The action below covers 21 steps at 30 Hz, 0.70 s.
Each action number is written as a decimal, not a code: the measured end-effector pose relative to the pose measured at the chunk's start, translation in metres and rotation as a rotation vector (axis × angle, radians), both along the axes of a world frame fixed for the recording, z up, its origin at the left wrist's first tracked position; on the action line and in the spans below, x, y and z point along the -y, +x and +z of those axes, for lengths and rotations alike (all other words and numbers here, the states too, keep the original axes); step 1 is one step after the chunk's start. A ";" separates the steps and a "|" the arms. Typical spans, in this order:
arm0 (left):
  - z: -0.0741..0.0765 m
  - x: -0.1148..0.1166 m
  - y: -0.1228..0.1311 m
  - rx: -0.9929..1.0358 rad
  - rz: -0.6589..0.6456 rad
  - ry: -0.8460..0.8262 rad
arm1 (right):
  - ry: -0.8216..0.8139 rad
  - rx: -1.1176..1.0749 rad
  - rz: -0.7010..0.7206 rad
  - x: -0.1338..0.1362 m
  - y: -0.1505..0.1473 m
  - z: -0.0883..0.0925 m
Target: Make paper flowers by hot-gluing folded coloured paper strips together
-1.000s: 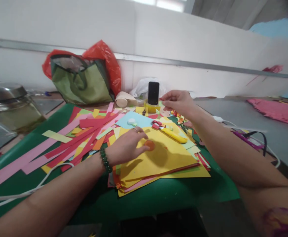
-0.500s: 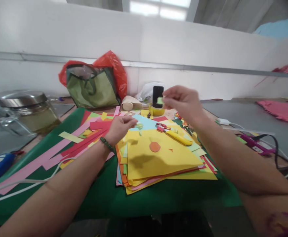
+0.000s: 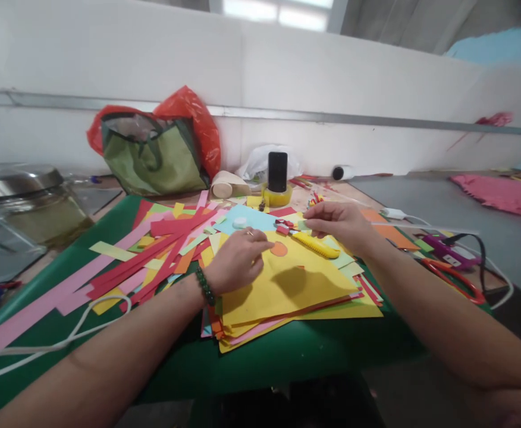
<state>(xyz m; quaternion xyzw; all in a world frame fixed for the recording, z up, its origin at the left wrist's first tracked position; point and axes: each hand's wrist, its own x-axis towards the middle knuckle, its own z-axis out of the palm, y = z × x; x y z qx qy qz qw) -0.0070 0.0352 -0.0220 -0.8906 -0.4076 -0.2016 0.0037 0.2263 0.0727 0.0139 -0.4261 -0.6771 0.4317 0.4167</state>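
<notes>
My left hand point(image 3: 239, 258) hovers palm down over the left part of a stack of yellow paper point(image 3: 260, 303), fingers apart, with no held thing showing. One of its fingers reaches to the edge of an orange paper circle point(image 3: 279, 249); whether they touch I cannot tell. Beyond its knuckles, a small white round piece point(image 3: 239, 222) rests on light blue paper point(image 3: 255, 218). Between thumb and fingertips, my right hand point(image 3: 338, 224) pinches a small pale green paper piece point(image 3: 303, 225), partly hidden. Just below that lies a yellow utility knife point(image 3: 316, 244).
Coloured paper strips point(image 3: 122, 276) spread across the green mat point(image 3: 296, 351) at left, with a white cable point(image 3: 71, 339) over them. Red-handled scissors point(image 3: 454, 278) and a purple power strip point(image 3: 454, 252) lie right. Behind stand a phone point(image 3: 277, 171), yellow tape point(image 3: 282, 196) and a green bag point(image 3: 153, 160).
My right hand has come down toward the paper stack, still pinching the pale green piece. My left hand has moved right and nearer, its fingers now spread toward the orange circle.
</notes>
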 end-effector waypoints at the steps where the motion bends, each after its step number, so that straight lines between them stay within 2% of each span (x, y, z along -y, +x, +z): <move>1: -0.004 0.001 0.007 -0.013 -0.037 -0.024 | -0.022 -0.002 -0.004 -0.003 -0.001 -0.005; 6: -0.016 -0.008 0.028 -0.162 0.060 -0.076 | -0.056 -0.083 -0.041 -0.015 -0.008 -0.019; 10: -0.012 -0.012 0.041 -0.284 0.087 -0.115 | -0.036 -0.170 -0.056 -0.019 -0.013 -0.030; 14: -0.006 -0.012 0.057 -0.387 0.124 -0.084 | -0.055 -0.224 -0.048 -0.025 -0.014 -0.042; 17: -0.004 -0.012 0.060 -0.440 0.105 -0.059 | -0.088 -0.163 -0.008 -0.030 -0.012 -0.047; 21: -0.002 -0.009 0.041 -0.578 -0.028 -0.004 | -0.147 -0.088 0.070 -0.031 -0.010 -0.049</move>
